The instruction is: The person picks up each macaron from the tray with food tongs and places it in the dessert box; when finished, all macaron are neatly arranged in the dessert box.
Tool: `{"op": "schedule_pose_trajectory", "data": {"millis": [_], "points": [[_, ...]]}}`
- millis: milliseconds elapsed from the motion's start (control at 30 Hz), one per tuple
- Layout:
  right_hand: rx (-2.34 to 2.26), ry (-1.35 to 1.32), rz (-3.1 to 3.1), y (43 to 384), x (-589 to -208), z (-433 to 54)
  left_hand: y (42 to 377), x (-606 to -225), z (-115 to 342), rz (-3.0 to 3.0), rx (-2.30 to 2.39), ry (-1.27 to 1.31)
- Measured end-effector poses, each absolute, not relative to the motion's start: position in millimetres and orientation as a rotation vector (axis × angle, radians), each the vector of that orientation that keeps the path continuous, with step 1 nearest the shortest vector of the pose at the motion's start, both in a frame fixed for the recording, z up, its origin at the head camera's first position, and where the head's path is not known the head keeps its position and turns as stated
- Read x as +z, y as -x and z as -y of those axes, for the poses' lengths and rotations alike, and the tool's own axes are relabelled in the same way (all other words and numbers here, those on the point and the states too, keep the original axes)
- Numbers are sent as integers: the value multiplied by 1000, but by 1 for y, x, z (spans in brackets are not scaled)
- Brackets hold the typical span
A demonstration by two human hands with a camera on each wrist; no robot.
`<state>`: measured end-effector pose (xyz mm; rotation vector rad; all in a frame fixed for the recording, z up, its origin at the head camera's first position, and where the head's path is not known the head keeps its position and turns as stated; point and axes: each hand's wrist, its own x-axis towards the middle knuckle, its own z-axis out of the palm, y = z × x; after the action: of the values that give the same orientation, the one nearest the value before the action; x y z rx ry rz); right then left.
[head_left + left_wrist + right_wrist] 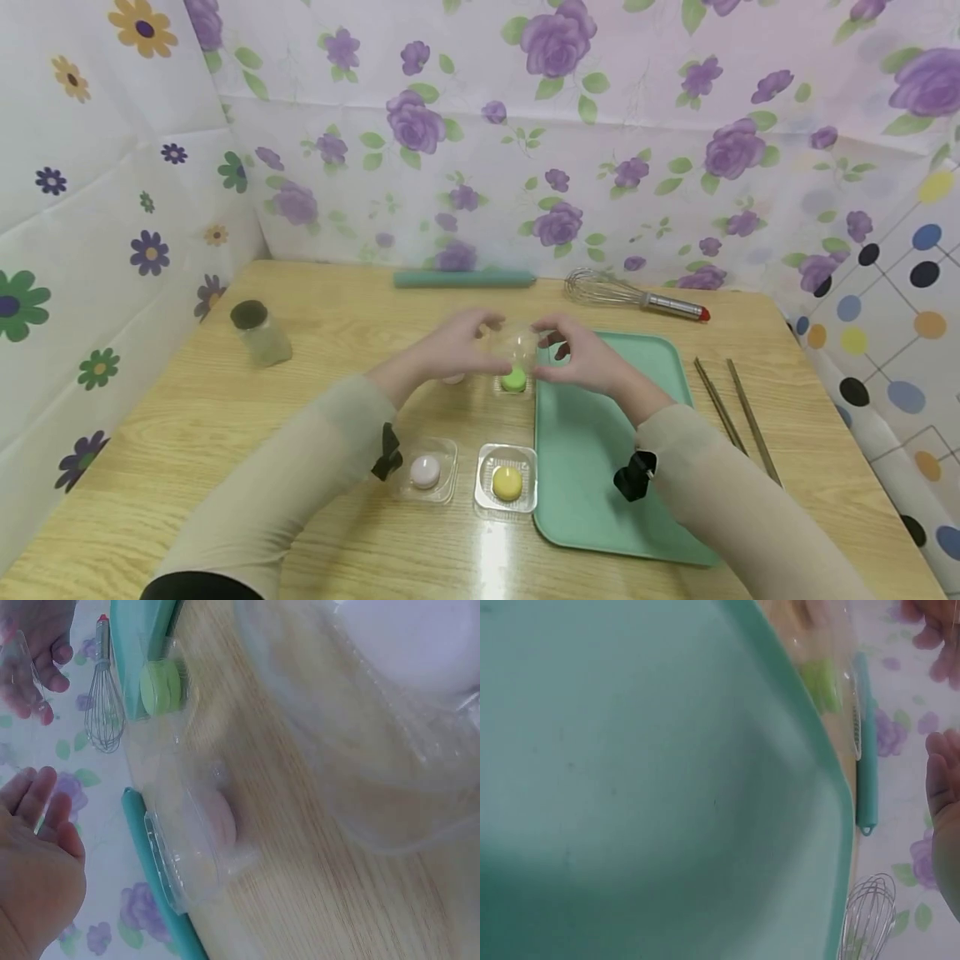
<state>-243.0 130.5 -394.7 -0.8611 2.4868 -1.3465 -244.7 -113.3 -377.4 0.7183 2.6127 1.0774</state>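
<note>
Both hands hold a clear plastic lid (519,340) between them in the head view, just above the box with the green macaron (513,380). My left hand (459,343) grips its left side with thumb and fingertips. On the opposite side, my right hand (577,354) pinches it; the left wrist view shows clear plastic at the right hand's fingers (34,671). A pink macaron (214,817) in a clear box stands partly hidden behind the left wrist. Nearer me are a pale lilac macaron (425,472) and a yellow macaron (507,483), each in its own clear box.
A green tray (592,483) lies under the right forearm, its left edge close beside the boxes. Along the back are a teal rolling pin (465,279) and a whisk (637,296). Chopsticks (738,417) lie at right; a dark-lidded jar (261,333) stands at left.
</note>
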Motion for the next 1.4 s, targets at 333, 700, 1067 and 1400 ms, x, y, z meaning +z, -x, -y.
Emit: {"op": "schedule_pose_trajectory", "data": {"millis": [333,700,1067,1400], "points": [[-932,886,-2703,246,-401,-127,247,-385,103,-2782,695,-746],[-728,890,-2755,251,-419,-118,247,-392,98,-2758,402,-708],[-686,856,-2743,250,-424,-113,247,-399,97,-2753,237,-724],[-692,819,-2730,250,-428,-118,247,-399,95,-2766,147,-767]]}}
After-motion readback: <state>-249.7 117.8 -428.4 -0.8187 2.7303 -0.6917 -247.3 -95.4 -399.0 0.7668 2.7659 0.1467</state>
